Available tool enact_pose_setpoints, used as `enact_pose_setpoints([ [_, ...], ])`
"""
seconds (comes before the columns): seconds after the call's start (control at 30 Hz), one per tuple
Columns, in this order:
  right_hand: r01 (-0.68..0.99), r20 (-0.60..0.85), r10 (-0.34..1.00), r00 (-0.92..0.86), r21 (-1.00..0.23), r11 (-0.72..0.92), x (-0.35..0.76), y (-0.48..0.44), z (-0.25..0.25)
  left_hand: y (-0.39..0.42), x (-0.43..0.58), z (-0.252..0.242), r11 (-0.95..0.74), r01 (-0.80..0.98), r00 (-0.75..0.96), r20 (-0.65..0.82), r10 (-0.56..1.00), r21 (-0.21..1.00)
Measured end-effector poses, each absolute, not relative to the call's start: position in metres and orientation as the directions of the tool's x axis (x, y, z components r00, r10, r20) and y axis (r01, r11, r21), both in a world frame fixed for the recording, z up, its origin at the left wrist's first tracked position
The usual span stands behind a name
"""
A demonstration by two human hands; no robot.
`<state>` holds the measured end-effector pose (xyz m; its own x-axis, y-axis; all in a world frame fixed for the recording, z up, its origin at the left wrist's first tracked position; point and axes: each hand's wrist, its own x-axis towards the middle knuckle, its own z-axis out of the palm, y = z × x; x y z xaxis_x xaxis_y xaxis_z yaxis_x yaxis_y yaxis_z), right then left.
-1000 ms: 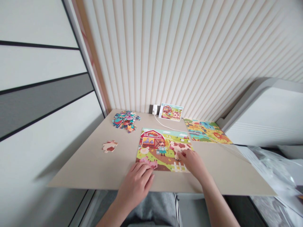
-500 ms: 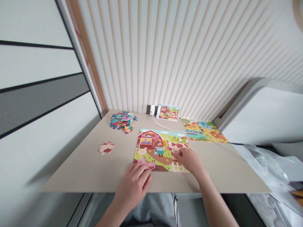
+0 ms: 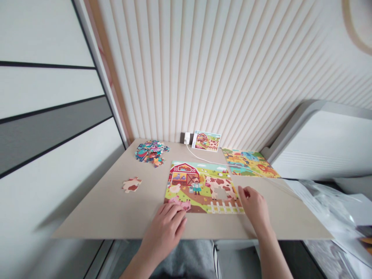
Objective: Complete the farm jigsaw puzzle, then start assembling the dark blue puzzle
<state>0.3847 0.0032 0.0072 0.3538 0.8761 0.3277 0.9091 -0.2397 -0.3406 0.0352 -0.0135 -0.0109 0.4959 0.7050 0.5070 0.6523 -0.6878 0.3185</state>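
A farm-scene jigsaw puzzle (image 3: 200, 186) lies assembled in the middle of a beige board (image 3: 287, 217), with a barn, a farmer, a pig and a cow. A pale gap (image 3: 221, 193) shows in the cow's body. My left hand (image 3: 164, 228) rests flat on the puzzle's lower-left edge by the pig, holding nothing. My right hand (image 3: 252, 207) sits at the lower-right corner beside the white fence, fingers slightly curled, nothing visible in them. A loose cow-patterned piece (image 3: 131, 185) lies left of the puzzle, and a heap of loose pieces (image 3: 150, 152) lies behind it.
A small farm picture card (image 3: 206, 140) leans at the back by a white plug (image 3: 187, 138) with a white cable. A second colourful animal puzzle (image 3: 250, 163) lies back right. Plastic sheeting (image 3: 322, 205) lies beyond the board's right edge.
My right hand has moved right and back from the cow, uncovering the gap in its body. My left hand stays on the puzzle. The view has shifted slightly.
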Motion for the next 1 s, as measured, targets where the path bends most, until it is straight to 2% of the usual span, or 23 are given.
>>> enact_pose_setpoints([
  [0.07,0.889,0.319,0.854,0.412,-0.347,-0.3,0.407,-0.005,-0.001,-0.011,0.032,-0.012,-0.688,0.642,0.501,0.493,0.711,0.339],
  [0.2,0.867,0.236,0.884,0.404,-0.405,-0.289,0.423,-0.013,-0.014,0.015,-0.004,-0.018,-0.637,0.695,0.45,0.489,0.747,0.333],
  [0.33,0.91,0.263,0.894,0.363,-0.305,-0.28,0.414,-0.01,-0.016,0.06,-0.07,-0.033,-0.39,0.905,0.263,0.5,0.825,0.167],
  [0.43,0.912,0.242,0.897,0.371,-0.274,-0.304,0.412,-0.007,-0.015,0.081,-0.103,-0.042,-0.245,0.953,0.15,0.423,0.894,0.18],
  [0.67,0.915,0.266,0.897,0.352,-0.297,-0.271,0.417,-0.008,-0.02,0.086,-0.111,-0.054,-0.318,0.89,0.165,0.42,0.892,0.326],
  [0.9,0.914,0.28,0.891,0.357,-0.299,-0.272,0.415,-0.007,-0.022,0.09,-0.116,-0.064,-0.426,0.812,0.198,0.498,0.844,0.399],
  [1.0,0.912,0.273,0.891,0.361,-0.301,-0.278,0.416,-0.007,-0.022,0.088,-0.116,-0.062,-0.325,0.873,0.098,0.522,0.848,0.364],
])
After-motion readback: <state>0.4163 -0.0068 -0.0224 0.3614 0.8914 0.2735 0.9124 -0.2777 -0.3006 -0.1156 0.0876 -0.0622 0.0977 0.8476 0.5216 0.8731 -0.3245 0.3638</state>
